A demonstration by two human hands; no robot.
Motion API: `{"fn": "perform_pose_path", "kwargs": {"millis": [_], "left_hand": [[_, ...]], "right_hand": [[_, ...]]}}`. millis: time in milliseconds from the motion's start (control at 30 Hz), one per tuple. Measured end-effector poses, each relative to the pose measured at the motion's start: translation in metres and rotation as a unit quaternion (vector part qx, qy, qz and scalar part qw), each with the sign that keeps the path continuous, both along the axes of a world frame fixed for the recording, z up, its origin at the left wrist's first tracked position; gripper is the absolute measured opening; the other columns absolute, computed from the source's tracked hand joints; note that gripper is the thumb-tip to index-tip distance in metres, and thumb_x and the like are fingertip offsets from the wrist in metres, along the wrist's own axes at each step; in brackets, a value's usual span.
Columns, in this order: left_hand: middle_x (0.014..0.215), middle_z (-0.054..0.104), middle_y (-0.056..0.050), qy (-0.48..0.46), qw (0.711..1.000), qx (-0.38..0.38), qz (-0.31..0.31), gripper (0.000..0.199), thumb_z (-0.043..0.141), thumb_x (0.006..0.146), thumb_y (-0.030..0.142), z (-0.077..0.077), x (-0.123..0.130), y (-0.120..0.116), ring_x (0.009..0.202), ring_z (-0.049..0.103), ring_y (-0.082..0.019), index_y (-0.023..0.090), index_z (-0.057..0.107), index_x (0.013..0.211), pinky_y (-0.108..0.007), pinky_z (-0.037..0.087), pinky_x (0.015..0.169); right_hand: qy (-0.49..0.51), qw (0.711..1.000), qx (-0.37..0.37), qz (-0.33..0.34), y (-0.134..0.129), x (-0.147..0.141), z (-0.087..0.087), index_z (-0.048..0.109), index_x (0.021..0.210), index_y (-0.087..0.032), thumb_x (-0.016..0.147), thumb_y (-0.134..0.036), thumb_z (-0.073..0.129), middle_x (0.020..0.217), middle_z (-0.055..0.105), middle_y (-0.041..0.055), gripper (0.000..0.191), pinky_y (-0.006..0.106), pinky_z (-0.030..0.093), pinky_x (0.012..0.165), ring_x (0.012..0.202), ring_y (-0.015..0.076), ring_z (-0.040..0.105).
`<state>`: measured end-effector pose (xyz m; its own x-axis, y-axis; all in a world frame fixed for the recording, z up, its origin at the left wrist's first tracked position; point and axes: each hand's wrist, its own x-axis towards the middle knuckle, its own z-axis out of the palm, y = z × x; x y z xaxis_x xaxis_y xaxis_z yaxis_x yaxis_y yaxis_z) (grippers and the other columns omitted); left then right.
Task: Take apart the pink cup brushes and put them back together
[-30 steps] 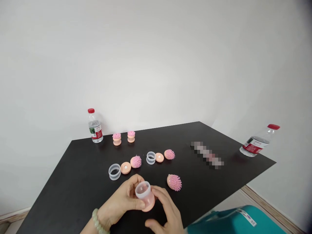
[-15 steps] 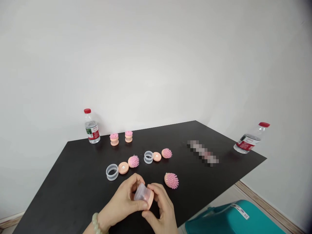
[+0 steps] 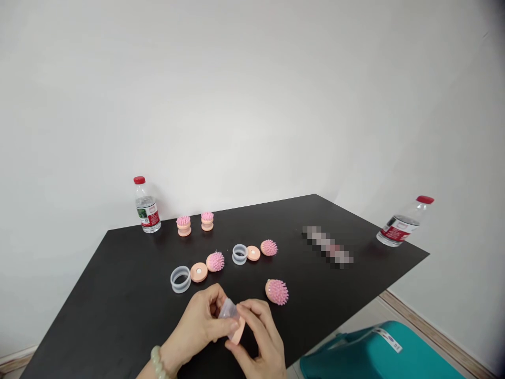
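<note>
A water bottle (image 3: pixel 147 210) is standing at the upper left of the table (image 3: pixel 98 316), beside two assembled pink-bristled brushes (image 3: pixel 192 223). Below them, a clear plastic ring (image 3: pixel 180 279), a peach disc (image 3: pixel 198 272) and a pink bristle head (image 3: pixel 215 261) are lying in a row. At lower centre, the left hand (image 3: pixel 193 326), wearing a jade-bead bracelet (image 3: pixel 158 363), and the right hand (image 3: pixel 262 334) are gripping a clear plastic cup (image 3: pixel 228 309), their fingers (image 3: pixel 256 316) closed around it. Its long axis is slanting down to the right, with its peach end (image 3: pixel 238 332) nearer the right hand. Farther right, a second ring (image 3: pixel 239 254), disc (image 3: pixel 253 253) and bristle head (image 3: pixel 269 247) are lying together, a loose bristle head (image 3: pixel 276 291) is resting just beyond the right hand, and a second water bottle (image 3: pixel 400 227) is standing near the right corner.
</note>
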<state>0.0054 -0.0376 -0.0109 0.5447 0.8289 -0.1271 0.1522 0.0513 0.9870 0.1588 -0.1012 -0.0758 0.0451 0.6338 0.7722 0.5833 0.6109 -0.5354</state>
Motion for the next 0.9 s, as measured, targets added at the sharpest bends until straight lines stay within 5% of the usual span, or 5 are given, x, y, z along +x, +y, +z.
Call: {"fn": "perform_pose_path", "kwargs": {"millis": [167,367,700,800,900], "left_hand": [[0.069,0.054,0.007,-0.052,0.999,0.008,-0.002,0.04,0.086,0.059,0.026,-0.006,-0.004,0.004,0.063,0.046,-0.01,0.02,0.051,0.077,-0.022,0.036,0.057],[0.077,0.06,0.004,-0.083,0.996,0.0,-0.024,0.057,0.096,0.046,0.03,-0.019,-0.006,0.009,0.073,0.056,-0.016,0.021,0.054,0.085,-0.026,0.04,0.064],[0.072,0.052,0.008,-0.048,0.999,0.016,-0.002,0.05,0.092,0.05,0.024,-0.015,-0.007,0.008,0.067,0.04,-0.011,0.02,0.054,0.082,-0.024,0.032,0.059],[0.074,0.053,0.008,-0.055,0.998,0.009,-0.007,0.049,0.091,0.051,0.021,-0.016,-0.007,0.009,0.068,0.043,-0.011,0.02,0.054,0.083,-0.024,0.033,0.06],[0.075,0.054,0.008,-0.065,0.998,0.006,-0.009,0.049,0.089,0.051,0.019,-0.016,-0.006,0.009,0.069,0.045,-0.011,0.02,0.053,0.084,-0.024,0.034,0.06]], "right_hand": [[0.052,0.998,-0.041,0.008,0.002,0.002,-0.004,0.045,0.144,-0.022,0.085,-0.076,0.051,0.121,0.065,0.0143,0.08,0.037,0.064,0.082,0.103,0.0295,0.071],[0.053,0.991,-0.113,0.039,-0.001,0.009,-0.007,0.055,0.131,-0.026,0.099,-0.034,0.055,0.11,0.072,0.0061,0.032,0.026,0.062,0.076,0.089,0.0207,0.074],[0.086,0.993,-0.078,0.019,-0.003,0.004,-0.01,0.055,0.133,-0.025,0.084,-0.03,0.075,0.133,0.061,0.0128,0.053,0.04,0.059,0.095,0.121,0.0313,0.063],[0.119,0.987,-0.091,0.05,0.002,0.004,-0.01,0.053,0.134,-0.023,0.081,-0.042,0.077,0.125,0.065,0.0131,0.061,0.036,0.063,0.085,0.108,0.0301,0.069],[0.112,0.983,-0.126,0.071,0.004,0.004,-0.009,0.056,0.128,-0.024,0.087,-0.036,0.071,0.109,0.069,0.0073,0.045,0.03,0.063,0.074,0.087,0.0225,0.072]]}}
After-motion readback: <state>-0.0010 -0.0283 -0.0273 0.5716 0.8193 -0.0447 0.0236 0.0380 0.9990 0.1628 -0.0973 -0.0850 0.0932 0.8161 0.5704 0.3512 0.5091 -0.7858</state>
